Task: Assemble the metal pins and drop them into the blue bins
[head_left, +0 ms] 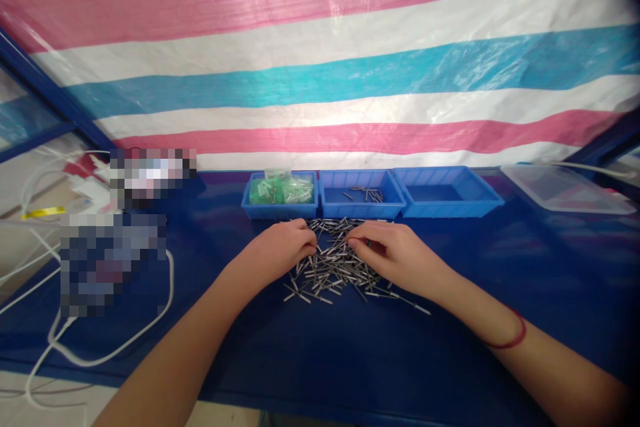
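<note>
A loose pile of thin metal blind rivets (pixel 340 270) lies on the blue tabletop between my hands. At the pile's left side is my left hand (pixel 287 247), its fingers curled and pressed together; what they hold, if anything, is hidden. My right hand (pixel 395 253) reaches over the right side with thumb and forefinger pinched at the rivets, and I cannot make out what is between the tips. Just behind the pile, the middle blue bin (pixel 363 207) contains several rivets (pixel 370 194).
The left blue bin (pixel 280 211) holds green-and-clear plastic bags (pixel 283 190). A third blue bin (pixel 447 208) stands at the right, beside a clear plastic lid (pixel 565 190). White cables (pixel 170 287) and blurred-out objects (pixel 110 263) occupy the left. A striped sheet (pixel 320 87) hangs behind.
</note>
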{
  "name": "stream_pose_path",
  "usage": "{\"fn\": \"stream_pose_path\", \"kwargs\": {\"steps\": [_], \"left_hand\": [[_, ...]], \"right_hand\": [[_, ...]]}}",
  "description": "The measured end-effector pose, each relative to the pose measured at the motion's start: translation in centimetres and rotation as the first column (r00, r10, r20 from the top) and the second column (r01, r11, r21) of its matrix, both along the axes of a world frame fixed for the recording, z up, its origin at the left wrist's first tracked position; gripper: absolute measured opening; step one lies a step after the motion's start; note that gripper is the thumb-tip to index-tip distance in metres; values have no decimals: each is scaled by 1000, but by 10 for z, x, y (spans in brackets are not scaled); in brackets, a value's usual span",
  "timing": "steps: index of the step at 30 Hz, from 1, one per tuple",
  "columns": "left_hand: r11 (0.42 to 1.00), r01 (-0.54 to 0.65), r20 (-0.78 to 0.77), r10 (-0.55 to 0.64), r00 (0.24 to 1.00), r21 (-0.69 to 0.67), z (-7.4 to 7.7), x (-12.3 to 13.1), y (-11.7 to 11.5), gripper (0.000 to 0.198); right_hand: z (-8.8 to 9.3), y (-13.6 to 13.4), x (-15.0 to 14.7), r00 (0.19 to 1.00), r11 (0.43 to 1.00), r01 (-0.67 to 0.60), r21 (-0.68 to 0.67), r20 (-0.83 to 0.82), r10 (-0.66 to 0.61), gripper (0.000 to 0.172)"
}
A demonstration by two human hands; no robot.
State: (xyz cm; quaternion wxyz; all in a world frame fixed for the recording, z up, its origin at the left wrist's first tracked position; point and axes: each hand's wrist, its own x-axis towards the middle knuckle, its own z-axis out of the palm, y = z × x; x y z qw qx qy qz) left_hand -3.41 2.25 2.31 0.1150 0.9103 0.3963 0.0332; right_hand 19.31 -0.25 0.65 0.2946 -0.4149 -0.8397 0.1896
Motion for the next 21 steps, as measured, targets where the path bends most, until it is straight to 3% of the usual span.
{"fn": "stream_pose_path", "kwargs": {"steps": [5, 10, 14, 21], "left_hand": [[1000, -14, -20, 15, 1000, 27, 7, -1, -1, 22], [999, -35, 295, 38, 955, -17, 18, 5, -5, 22], [995, -65, 479, 90, 873, -69, 12, 19, -13, 22], [977, -132, 584, 205, 785, -166, -3, 34, -21, 22]], "right_hand": [[0, -1, -1, 1000, 1000, 6, -19, 20, -6, 20], [0, -4, -4, 992, 992, 103, -69, -67, -107, 20], [0, -7, -8, 950, 973, 143, -182, -251, -186, 23], [-5, -7, -10, 873, 956, 131, -264, -427, -237, 21]]}}
